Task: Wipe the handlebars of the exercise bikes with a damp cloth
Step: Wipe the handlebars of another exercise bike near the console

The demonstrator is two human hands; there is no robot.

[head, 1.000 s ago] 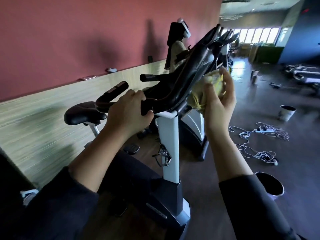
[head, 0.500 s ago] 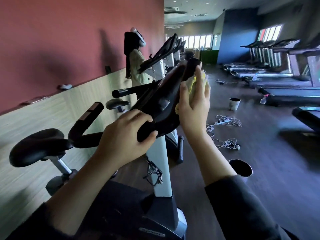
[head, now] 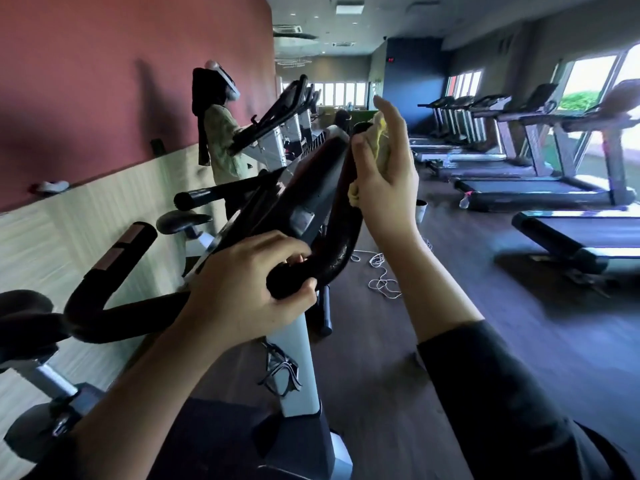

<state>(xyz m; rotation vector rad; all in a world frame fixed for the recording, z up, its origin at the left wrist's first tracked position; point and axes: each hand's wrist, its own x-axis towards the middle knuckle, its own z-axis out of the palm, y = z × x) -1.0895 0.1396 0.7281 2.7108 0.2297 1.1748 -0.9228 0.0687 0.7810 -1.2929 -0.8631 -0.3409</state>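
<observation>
— What have your hands got, seen from the head camera?

— My left hand [head: 242, 292] is clenched round the near end of the black handlebar [head: 337, 233], at about seven o'clock from the console [head: 294, 199]. My right hand [head: 388, 178] presses the yellow cloth [head: 375, 147] against the bar's upper stretch at one o'clock, thumb hooked on the cloth, fingers straight up.

— And around you?

— Treadmills [head: 540, 150] at two o'clock, white cable [head: 381, 275] on the floor, another person [head: 218, 133] at eleven.
</observation>
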